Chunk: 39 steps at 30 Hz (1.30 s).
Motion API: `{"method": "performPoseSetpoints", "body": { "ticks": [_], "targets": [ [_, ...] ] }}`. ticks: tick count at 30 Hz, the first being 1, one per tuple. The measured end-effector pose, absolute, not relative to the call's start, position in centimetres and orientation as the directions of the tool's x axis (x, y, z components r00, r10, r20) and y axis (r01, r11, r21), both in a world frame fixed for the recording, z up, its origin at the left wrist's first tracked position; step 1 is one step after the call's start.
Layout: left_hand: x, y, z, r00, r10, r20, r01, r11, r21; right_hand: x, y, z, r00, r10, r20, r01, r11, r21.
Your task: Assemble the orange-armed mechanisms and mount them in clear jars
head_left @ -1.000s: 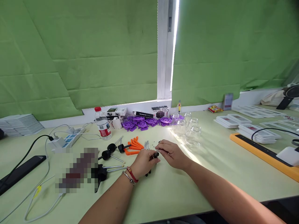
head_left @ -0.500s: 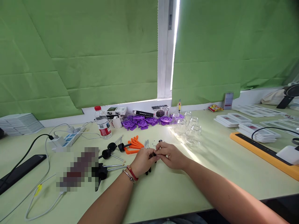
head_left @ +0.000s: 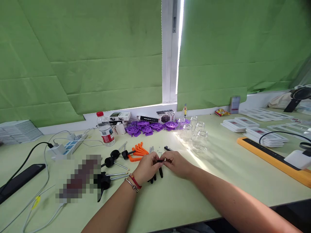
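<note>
Over the middle of the table my left hand [head_left: 146, 167] and my right hand [head_left: 177, 164] meet, fingertips pinched together. Between them they grip a small black piece [head_left: 159, 161], mostly covered by the fingers, so its kind is unclear. Below the hands black handles [head_left: 161, 173] lie on the table, and thin metal rods [head_left: 151, 149] show just beyond my left hand. A black toothed strip [head_left: 168, 148] and tiny nut-like bits [head_left: 159, 151] lie past my fingertips. Orange angled parts [head_left: 139, 151] are stacked at the left of them.
Black knobs with metal rods [head_left: 106, 180] lie left of my left hand. Farther back stand a red-capped bottle [head_left: 106, 131], purple plastic parts [head_left: 143, 127] and several glass jars [head_left: 199, 141]. A power strip [head_left: 75, 143] with cables is at left; an orange-and-black bar [head_left: 272, 158] is at right.
My hands have shifted slightly and the right fingers have lowered, uncovering the black toothed strip and more of a black handle. The whole view has moved a little. Both hands still pinch the black piece.
</note>
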<state>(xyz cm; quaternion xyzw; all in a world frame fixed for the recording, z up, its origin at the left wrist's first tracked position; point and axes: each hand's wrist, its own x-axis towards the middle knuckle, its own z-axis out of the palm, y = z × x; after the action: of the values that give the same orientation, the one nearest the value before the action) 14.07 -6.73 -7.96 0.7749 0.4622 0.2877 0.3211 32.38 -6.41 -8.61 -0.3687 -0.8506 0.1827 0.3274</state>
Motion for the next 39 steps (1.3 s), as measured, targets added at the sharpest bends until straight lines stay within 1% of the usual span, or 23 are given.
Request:
{"method": "performPoseSetpoints", "body": {
  "ticks": [3,6,10,12,14,16,18,19,21,25,29,39],
  "targets": [
    [13.9,-6.8,-7.7,0.404,0.903,0.142,0.67,-0.398,0.626,32.1,-6.4,-9.0,-0.527,0.766,0.369,0.53,0.635,-0.562],
    [13.8,-6.8,-7.6,0.418,0.892,0.17,0.75,-0.445,0.489,31.7,-6.3,-9.6,-0.537,0.777,0.327,0.581,0.622,-0.525],
    [13.8,-6.7,-7.6,0.446,0.879,0.17,0.774,-0.474,0.42,31.3,-6.2,-10.2,-0.546,0.781,0.304,0.626,0.621,-0.471],
    [13.8,-6.7,-7.6,0.454,0.879,0.146,0.779,-0.471,0.413,31.5,-5.9,-10.2,-0.539,0.785,0.305,0.63,0.616,-0.473],
    [13.9,-6.7,-7.5,0.455,0.88,0.136,0.78,-0.467,0.416,32.1,-5.3,-10.1,-0.465,0.821,0.33,0.655,0.57,-0.496],
    [13.9,-6.8,-7.5,0.447,0.884,0.134,0.785,-0.46,0.416,33.0,-4.4,-10.1,-0.304,0.881,0.363,0.711,0.464,-0.528],
    [13.9,-6.8,-7.4,0.438,0.889,0.131,0.791,-0.451,0.414,34.1,-3.4,-10.2,-0.132,0.925,0.356,0.776,0.32,-0.543],
    [13.9,-6.8,-7.4,0.431,0.893,0.126,0.795,-0.443,0.416,34.5,-2.9,-10.2,-0.074,0.938,0.338,0.801,0.257,-0.54],
    [13.9,-6.8,-7.4,0.409,0.904,0.123,0.801,-0.421,0.427,35.3,-2.2,-10.5,-0.028,0.954,0.298,0.832,0.188,-0.522],
    [13.8,-6.9,-7.5,0.364,0.92,0.145,0.809,-0.39,0.441,35.6,-1.4,-11.1,-0.07,0.969,0.238,0.86,0.18,-0.478],
    [13.9,-7.0,-7.5,0.358,0.92,0.158,0.807,-0.39,0.443,35.4,-1.3,-11.3,-0.116,0.966,0.232,0.876,0.21,-0.435],
    [13.9,-6.9,-7.6,0.367,0.918,0.148,0.804,-0.393,0.446,36.1,-0.9,-11.5,-0.169,0.958,0.233,0.858,0.259,-0.444]
  ]
}}
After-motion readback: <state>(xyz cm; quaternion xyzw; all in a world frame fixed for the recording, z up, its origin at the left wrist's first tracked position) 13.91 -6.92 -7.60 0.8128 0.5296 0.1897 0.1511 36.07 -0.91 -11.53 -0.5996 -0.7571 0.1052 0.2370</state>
